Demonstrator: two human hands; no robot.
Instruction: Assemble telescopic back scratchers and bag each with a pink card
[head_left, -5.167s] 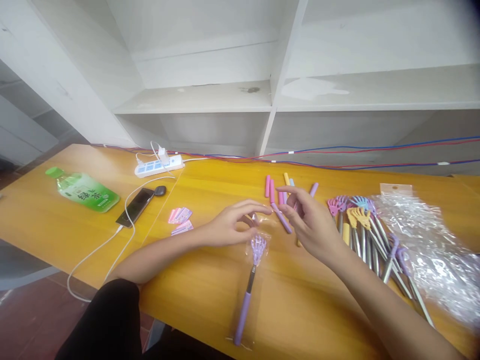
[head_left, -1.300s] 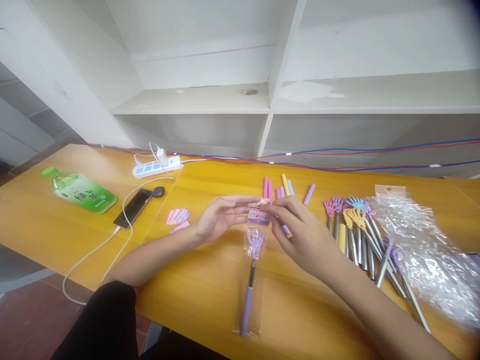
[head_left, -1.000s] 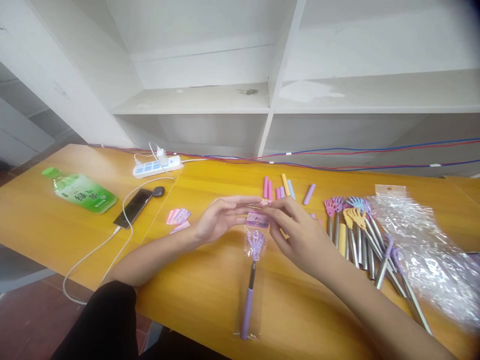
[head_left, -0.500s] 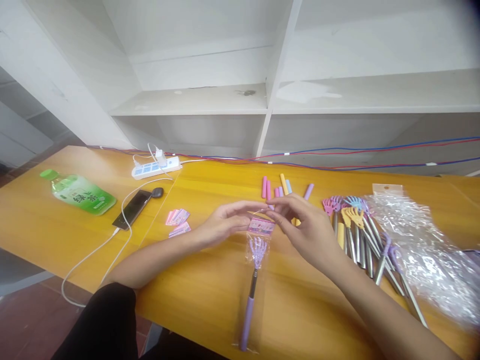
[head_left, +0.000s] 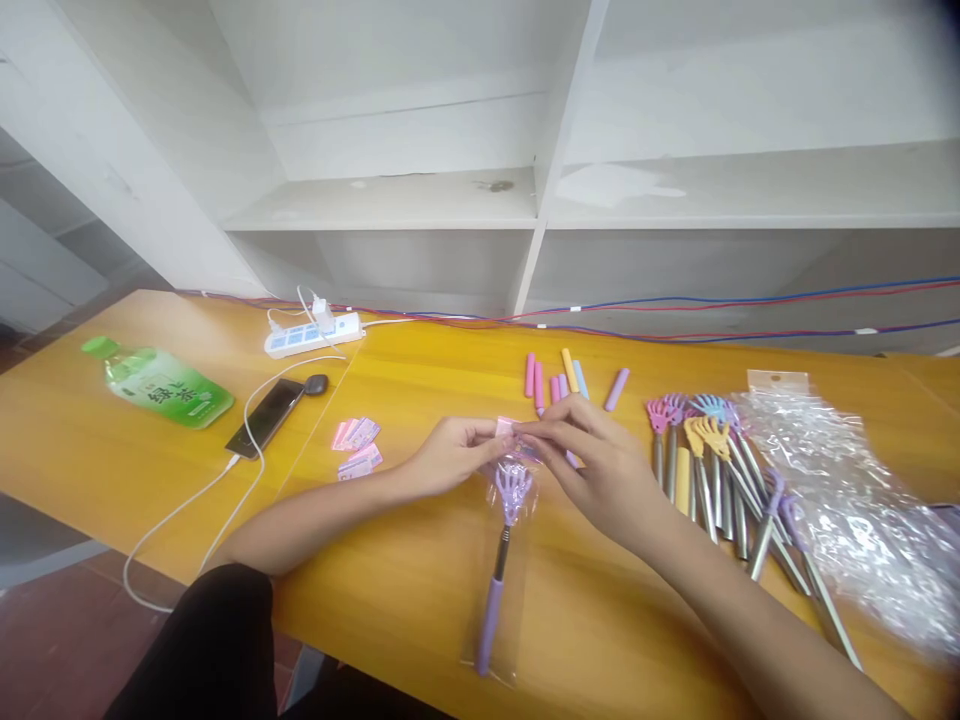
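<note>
Grip: left hand (head_left: 456, 456) and right hand (head_left: 600, 462) both closed, fingertips pinching a pink card (head_left: 505, 426) at the top of a clear sleeve (head_left: 513, 610). Purple scratcher (head_left: 502, 556) inside it, claw end nearest the hands. Right side of table (head_left: 607, 620): more scratchers (head_left: 714, 438), clear bags (head_left: 847, 500) beside. Left: cards (head_left: 356, 434), phone (head_left: 264, 418).

"What lies left in the frame?"
"A green-capped plastic bottle (head_left: 166, 385), a black rectangular phone (head_left: 276, 408) and a white oblong power strip (head_left: 304, 341)."
"And across the top?"
"White compartmented shelving (head_left: 405, 204), thin red and blue wires (head_left: 480, 319) along its foot."
</note>
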